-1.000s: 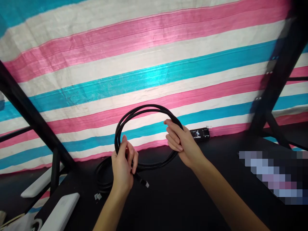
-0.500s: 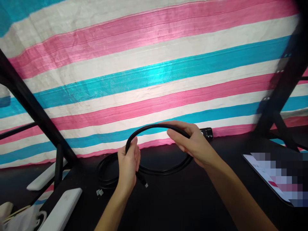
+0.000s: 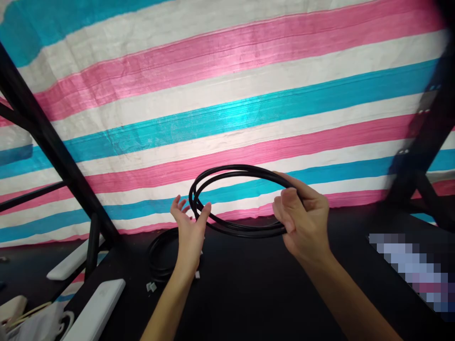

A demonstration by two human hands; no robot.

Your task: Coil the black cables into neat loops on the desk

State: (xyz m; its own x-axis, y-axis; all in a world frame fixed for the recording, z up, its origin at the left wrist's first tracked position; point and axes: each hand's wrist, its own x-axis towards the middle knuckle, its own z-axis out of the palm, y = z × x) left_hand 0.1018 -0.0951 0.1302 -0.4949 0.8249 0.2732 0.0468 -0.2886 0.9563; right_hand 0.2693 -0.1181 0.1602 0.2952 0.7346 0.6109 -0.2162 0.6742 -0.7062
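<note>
Above the black tabletop (image 3: 270, 293), head view: your right hand (image 3: 302, 218) is closed around the right side of a coiled black round-jacket cable (image 3: 231, 199), fingers wrapped over the bundled turns, so the loop hangs in the air just off the surface, tilted toward you. Your left hand (image 3: 190, 227) is spread wide, palm up, fingers apart; the left edge of the loop rests in the crook between thumb and fingers, but nothing is clamped there. Below that hand a second black cable coil (image 3: 161, 258) lies flat on the table, with small white connector ends (image 3: 151, 286) beside it. Behind stands a pink, white and turquoise striped woven tarp (image 3: 227, 94); black metal frame struts (image 3: 53, 147) cross at left and right, and white flat bars (image 3: 95, 310) lie at lower left. To coil well, keep the turns stacked evenly inside your right grip, let the left palm only guide each loop's size, avoid twisting the jacket, and hold the raised loop apart from the coil on the table so they do not tangle.
</note>
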